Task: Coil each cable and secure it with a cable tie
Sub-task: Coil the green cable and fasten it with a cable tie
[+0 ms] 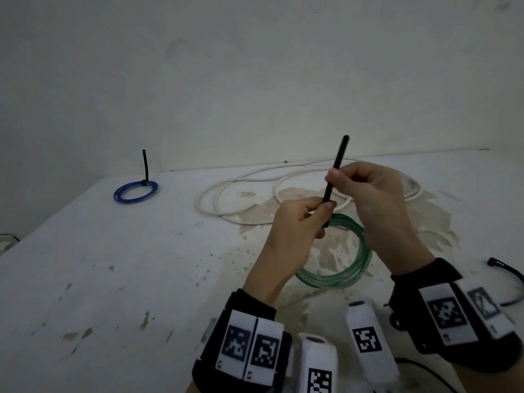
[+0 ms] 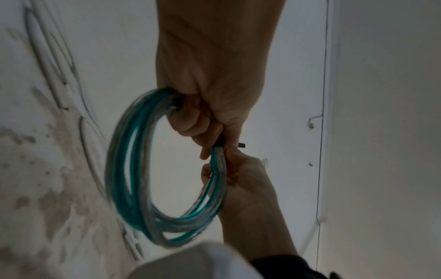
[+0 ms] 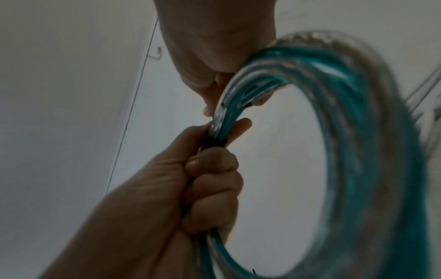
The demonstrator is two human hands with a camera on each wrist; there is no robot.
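Head view, left hand (image 1: 297, 222) grip clutching green coil (image 1: 340, 268), right hand (image 1: 368, 188) grip pinching black tie (image 1: 336, 171)

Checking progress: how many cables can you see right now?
3: a blue coil tied at the table's far left, a loose white cable at the back, a green coil held in both hands.

A: We log open table (image 1: 85, 279) on our left, front to back, only the tied blue coil (image 1: 135, 191) at the far corner.

B: Ahead, the loose white cable (image 1: 241, 191) sprawls below the wall (image 1: 255, 66). On our right, a black tie (image 1: 507, 270) lies near the edge.

A: The green coil (image 1: 340, 268) hangs under both hands.
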